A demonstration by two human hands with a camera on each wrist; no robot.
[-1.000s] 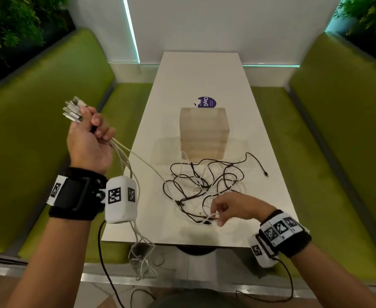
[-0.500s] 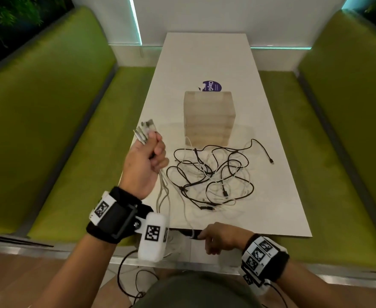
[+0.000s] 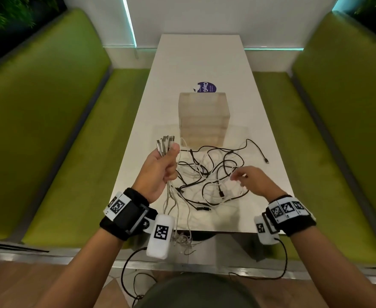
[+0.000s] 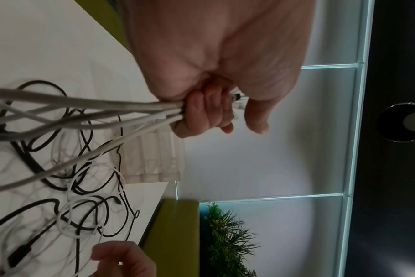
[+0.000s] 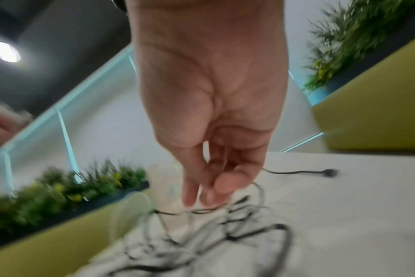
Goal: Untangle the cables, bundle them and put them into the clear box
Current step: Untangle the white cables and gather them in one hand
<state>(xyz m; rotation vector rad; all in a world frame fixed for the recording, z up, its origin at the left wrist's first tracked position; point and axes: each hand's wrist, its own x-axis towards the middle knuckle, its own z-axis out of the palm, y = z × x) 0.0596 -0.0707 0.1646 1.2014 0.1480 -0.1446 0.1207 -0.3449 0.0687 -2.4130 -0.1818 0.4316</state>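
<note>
Gripping bunch of white cables in fist, plugs up, left hand raised over table edge. Right hand hovers loose-fingered, holding nothing, above black-and-white tangle. Clear box stands just behind tangle, mid-table.

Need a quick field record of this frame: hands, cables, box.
left hand: grips a bunch of white cables, plug ends up
right hand: fingers loosely curled over the tangle, holding nothing clearly
tangle: black and white cables, on the table
clear box: behind the tangle, contents unclear
</note>
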